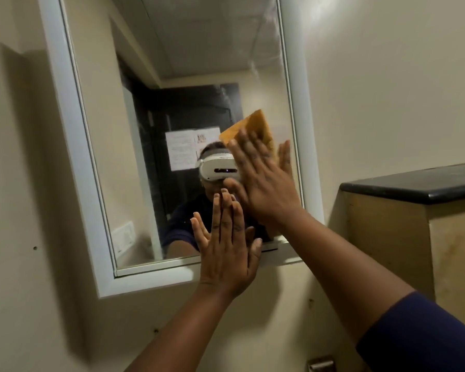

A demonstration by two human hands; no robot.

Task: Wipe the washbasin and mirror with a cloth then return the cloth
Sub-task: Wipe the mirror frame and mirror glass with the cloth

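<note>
A white-framed mirror (177, 76) hangs tilted on the beige wall. My right hand (263, 181) presses an orange-yellow cloth (255, 127) flat against the glass near the mirror's right side, fingers straight and spread. The cloth's upper corner sticks out above my fingers. My left hand (226, 248) lies flat with straight fingers on the lower part of the glass, just above the bottom frame. The washbasin is out of view.
A beige cabinet with a black top (414, 183) stands out from the wall at the right, close to my right forearm. A metal fitting (321, 365) shows at the bottom edge. The mirror reflects a person with a headset and a dark door.
</note>
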